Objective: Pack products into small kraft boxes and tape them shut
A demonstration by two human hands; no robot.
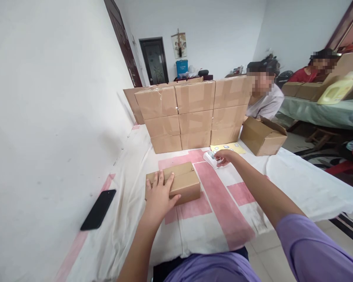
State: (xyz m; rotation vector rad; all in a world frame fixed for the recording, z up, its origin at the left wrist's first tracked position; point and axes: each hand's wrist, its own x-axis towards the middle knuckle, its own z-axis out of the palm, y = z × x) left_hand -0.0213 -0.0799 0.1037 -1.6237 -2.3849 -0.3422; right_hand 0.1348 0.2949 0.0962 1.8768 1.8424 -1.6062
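Note:
A small closed cardboard box [184,180] lies on the white and pink cloth [223,207] in front of me. My left hand [159,196] rests flat on the box's left end, fingers spread. My right hand [225,156] reaches further out and its fingers curl over a small white device [211,158] lying on the cloth. Just beyond the device lies a yellow sheet [231,147] with small printed marks.
A wall of stacked sealed cartons [194,113] stands at the back of the table. An open carton [263,137] sits to their right, beside a seated person [266,98]. A black phone [98,209] lies at the left. Another person [312,70] sits far right.

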